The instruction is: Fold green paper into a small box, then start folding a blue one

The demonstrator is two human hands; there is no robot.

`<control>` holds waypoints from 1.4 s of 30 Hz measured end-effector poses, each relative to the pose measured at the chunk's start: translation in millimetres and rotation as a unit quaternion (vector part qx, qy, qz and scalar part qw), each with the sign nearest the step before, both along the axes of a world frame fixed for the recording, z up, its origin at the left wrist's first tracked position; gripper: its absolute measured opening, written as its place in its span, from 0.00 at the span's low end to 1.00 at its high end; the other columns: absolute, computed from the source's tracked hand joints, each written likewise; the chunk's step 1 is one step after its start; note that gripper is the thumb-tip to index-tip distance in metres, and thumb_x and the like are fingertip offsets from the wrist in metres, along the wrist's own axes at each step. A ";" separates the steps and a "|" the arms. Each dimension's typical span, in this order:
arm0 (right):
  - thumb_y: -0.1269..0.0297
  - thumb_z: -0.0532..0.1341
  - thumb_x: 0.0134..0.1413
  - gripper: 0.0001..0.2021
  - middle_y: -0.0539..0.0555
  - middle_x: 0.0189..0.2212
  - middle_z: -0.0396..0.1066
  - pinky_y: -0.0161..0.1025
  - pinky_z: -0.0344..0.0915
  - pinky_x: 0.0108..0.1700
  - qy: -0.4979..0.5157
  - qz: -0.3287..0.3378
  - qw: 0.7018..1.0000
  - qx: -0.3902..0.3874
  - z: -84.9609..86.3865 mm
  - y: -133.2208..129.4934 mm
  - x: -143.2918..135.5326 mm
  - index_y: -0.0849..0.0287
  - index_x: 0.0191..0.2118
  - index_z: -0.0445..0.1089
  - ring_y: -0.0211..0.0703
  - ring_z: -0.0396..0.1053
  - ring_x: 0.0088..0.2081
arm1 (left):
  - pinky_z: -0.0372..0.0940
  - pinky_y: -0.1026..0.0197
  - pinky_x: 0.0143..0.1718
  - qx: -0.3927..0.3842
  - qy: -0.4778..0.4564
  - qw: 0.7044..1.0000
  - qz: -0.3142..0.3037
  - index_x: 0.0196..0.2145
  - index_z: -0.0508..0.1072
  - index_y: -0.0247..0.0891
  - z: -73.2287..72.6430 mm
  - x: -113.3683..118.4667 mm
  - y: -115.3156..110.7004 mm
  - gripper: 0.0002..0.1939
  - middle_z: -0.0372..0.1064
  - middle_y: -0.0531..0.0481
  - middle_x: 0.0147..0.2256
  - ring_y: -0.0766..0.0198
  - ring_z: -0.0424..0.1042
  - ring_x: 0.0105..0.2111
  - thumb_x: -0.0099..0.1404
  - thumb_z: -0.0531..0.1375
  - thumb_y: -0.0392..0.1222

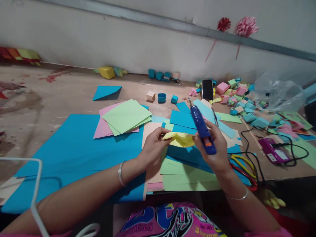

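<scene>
A folded yellow paper piece is stretched between my two hands above the coloured sheets. My left hand pinches its left end between thumb and fingers. My right hand is wrapped round a blue glue gun, its nozzle pointing up and away, while the fingertips touch the right end of the yellow paper. Beneath lie blue sheets and green sheets. More green sheets rest on pink ones to the left.
Small folded paper boxes stand beyond my hands. At the right are a phone, a heap of paper pieces, a clear plastic bag, a purple power strip with black cables and red-and-yellow-handled scissors. Two paper flowers hang on the wall.
</scene>
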State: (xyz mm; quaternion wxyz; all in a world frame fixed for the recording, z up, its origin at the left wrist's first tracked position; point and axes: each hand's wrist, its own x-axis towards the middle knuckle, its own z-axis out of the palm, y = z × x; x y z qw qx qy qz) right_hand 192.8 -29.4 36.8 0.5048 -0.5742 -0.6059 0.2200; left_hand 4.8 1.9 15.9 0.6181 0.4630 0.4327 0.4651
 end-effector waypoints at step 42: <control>0.67 0.74 0.28 0.19 0.49 0.32 0.73 0.41 0.70 0.39 0.325 -0.061 0.938 -0.100 -17.9 2.6 4.5 0.57 0.32 0.70 0.43 0.71 0.36 | 0.64 0.67 0.29 -0.093 -0.164 0.980 -0.062 0.34 0.72 0.36 -9.7 -1.7 5.7 0.18 0.72 0.54 0.28 0.69 0.70 0.27 0.45 0.71 0.30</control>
